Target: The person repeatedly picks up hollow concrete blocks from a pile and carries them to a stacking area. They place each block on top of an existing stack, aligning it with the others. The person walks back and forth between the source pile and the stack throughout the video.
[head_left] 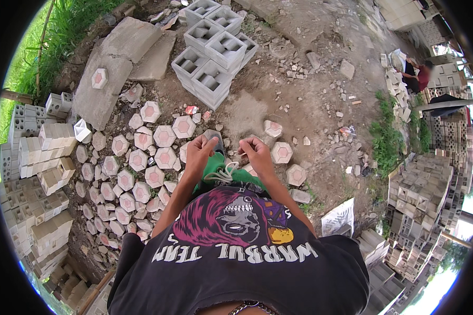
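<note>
My left hand [201,148] is held out in front of my waist, fingers curled in and thumb pressed against them. Level with it, a short gap to the right, my right hand [256,150] is curled in the same way. Nothing shows in either hand. Between and below them are my green shorts [215,164] with a white drawstring [223,173], and a shoe tip shows past the left hand. Hexagonal concrete pavers [165,136] with pink centres lie on the ground around my feet, many to the left. A hexagonal paver [281,153] lies just right of my right hand.
Ahead stands a stack of grey hollow concrete blocks [210,76]. A broken concrete slab [102,86] carries one paver [99,78]. Block piles line the left [37,210] and right [420,199]. Rubble [347,68] is strewn about. Another person [418,77] is at the far right.
</note>
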The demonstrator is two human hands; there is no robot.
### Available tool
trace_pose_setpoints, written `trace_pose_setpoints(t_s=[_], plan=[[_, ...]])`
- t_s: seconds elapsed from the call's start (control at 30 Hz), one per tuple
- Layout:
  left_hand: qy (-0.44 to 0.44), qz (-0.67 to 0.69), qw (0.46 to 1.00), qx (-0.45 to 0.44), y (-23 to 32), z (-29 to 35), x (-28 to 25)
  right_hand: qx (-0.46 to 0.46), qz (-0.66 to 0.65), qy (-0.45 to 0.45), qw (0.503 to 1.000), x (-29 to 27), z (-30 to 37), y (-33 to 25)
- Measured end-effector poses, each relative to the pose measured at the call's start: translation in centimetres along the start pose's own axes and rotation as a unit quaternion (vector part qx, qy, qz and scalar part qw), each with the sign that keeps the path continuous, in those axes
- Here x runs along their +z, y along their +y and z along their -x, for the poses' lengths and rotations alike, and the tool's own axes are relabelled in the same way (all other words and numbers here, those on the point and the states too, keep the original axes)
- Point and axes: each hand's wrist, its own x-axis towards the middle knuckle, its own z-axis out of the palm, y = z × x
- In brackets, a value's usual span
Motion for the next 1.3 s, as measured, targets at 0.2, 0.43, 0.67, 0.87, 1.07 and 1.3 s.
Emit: trace_pose_setpoints(t_s=[0.2,0.43,0.67,0.87,1.07,1.3], plan=[[-0.044,-0.002,0.999,-0.027,3.9,-6.8,-0.1,0.009,-0.011,0.026,1.000,1.4,-6.0,-1.9],[-0.085,0.054,0.995,-0.027,4.1,-11.1,0.7,0.025,-0.007,0.044,0.999,2.2,-9.0,-3.1],[-0.069,0.010,0.997,-0.029,5.1,-15.0,1.3,0.035,-0.024,0.037,0.998,0.5,-13.3,-5.0],[-0.043,0.024,0.999,-0.017,5.3,-19.7,4.7,0.022,-0.020,0.005,1.000,-3.1,-18.7,-6.8],[-0.051,0.005,0.998,0.024,4.3,-26.7,10.9,0.007,-0.017,-0.006,1.000,-8.9,-23.9,-9.3],[0.003,-0.045,0.999,0.007,4.3,-29.4,14.5,0.030,-0.046,0.000,0.999,-13.6,-28.0,-10.9]])
